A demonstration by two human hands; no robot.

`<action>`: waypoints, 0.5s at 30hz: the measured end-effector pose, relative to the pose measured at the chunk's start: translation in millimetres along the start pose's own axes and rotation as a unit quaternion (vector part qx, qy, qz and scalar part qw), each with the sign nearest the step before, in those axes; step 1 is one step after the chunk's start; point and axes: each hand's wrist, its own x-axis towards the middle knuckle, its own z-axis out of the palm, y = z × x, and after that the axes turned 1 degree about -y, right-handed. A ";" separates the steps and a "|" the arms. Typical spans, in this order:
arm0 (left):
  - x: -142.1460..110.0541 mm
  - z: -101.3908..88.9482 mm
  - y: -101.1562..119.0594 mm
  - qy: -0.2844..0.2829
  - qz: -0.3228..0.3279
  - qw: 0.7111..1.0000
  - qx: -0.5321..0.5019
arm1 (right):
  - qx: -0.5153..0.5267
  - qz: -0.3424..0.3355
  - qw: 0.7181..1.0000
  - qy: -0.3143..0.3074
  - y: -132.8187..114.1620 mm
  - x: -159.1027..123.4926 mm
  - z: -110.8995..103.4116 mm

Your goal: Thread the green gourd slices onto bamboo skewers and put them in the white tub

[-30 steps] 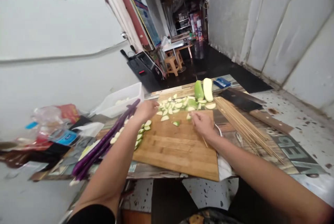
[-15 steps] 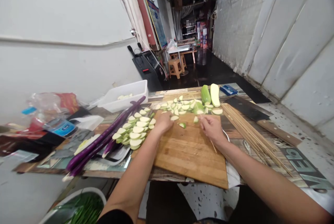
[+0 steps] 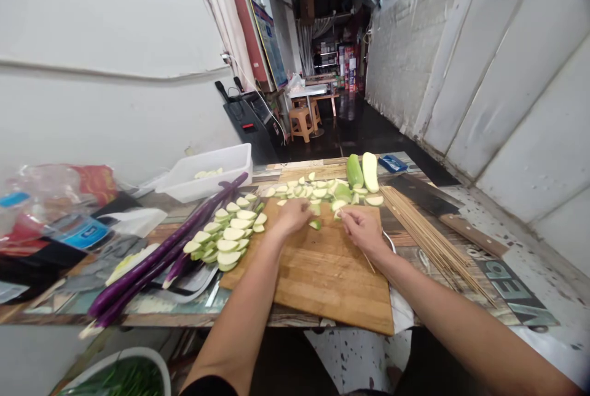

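My left hand (image 3: 293,217) is closed over the wooden cutting board (image 3: 332,285), pinching a pale green zucchini slice (image 3: 315,208) at its fingertips. Below those fingers, another zucchini piece (image 3: 315,224) lies on the board. My right hand (image 3: 362,231) is closed around a thin bamboo skewer (image 3: 370,263), whose lower end sticks out under the palm. A cut piece (image 3: 338,214) sits right at the right fingertips; whether the skewer passes through it I cannot tell. Along the board's far edge is a loose heap of zucchini slices (image 3: 295,187).
Left of the board, skewered slices (image 3: 230,245) are piled on a tray beside long purple eggplants (image 3: 170,254). A white plastic bin (image 3: 207,168) stands behind. Zucchini halves (image 3: 369,171), bamboo skewers (image 3: 424,236), a cleaver (image 3: 470,230) and a blue object (image 3: 393,163) lie right.
My left hand has moved right and slightly nearer over the board, carrying a zucchini slice toward my right hand. The right hand stays about where it was. The whole view has shifted a little.
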 end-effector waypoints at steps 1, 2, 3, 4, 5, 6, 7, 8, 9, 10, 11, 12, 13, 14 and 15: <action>0.8 1.7 1.2 0.013 -0.017 0.997 -0.080 | -0.002 0.001 1.000 0.002 0.1 -0.5 0.0; 1.5 3.7 2.3 0.023 -0.041 0.983 -0.180 | -0.004 0.000 1.000 0.003 0.1 -1.1 0.0; 2.2 5.4 3.1 0.030 -0.066 0.954 -0.290 | -0.008 -0.003 1.000 0.000 0.0 -2.0 0.1; 2.7 6.7 3.5 0.035 -0.088 0.914 -0.394 | -0.013 -0.010 1.000 -0.007 -0.1 -3.1 0.3; 3.1 7.2 3.5 0.038 -0.106 0.869 -0.481 | -0.021 -0.018 0.999 -0.018 -0.3 -4.4 0.7; 3.4 6.7 3.2 0.042 -0.118 0.829 -0.545 | -0.031 -0.027 0.999 -0.033 -0.7 -6.0 1.2; 3.5 5.2 2.5 0.048 -0.128 0.798 -0.588 | -0.040 -0.036 0.997 -0.050 -1.2 -7.7 2.0; 3.3 2.9 1.8 0.058 -0.136 0.775 -0.614 | -0.049 -0.042 0.996 -0.068 -1.9 -9.5 3.0; 2.9 0.0 1.1 0.070 -0.145 0.759 -0.631 | -0.056 -0.046 0.994 -0.085 -2.8 -11.3 4.0; 2.3 -3.1 0.6 0.079 -0.153 0.746 -0.643 | -0.061 -0.046 0.992 -0.102 -3.8 -13.1 5.1; 1.6 -6.2 0.4 0.086 -0.160 0.735 -0.653 | -0.065 -0.044 0.990 -0.116 -4.8 -14.7 6.2; 1.0 -8.9 0.4 0.094 -0.164 0.725 -0.662 | -0.069 -0.040 0.989 -0.127 -5.9 -16.0 7.1; 0.5 -11.1 0.7 0.101 -0.167 0.716 -0.670 | -0.073 -0.036 0.987 -0.137 -6.9 -17.1 7.8; 0.2 -12.7 1.0 0.109 -0.168 0.709 -0.676 | -0.078 -0.034 0.986 -0.144 -7.8 -17.9 8.4; 0.1 -13.6 1.2 0.117 -0.169 0.703 -0.680 | -0.082 -0.034 0.985 -0.147 -8.4 -18.4 8.7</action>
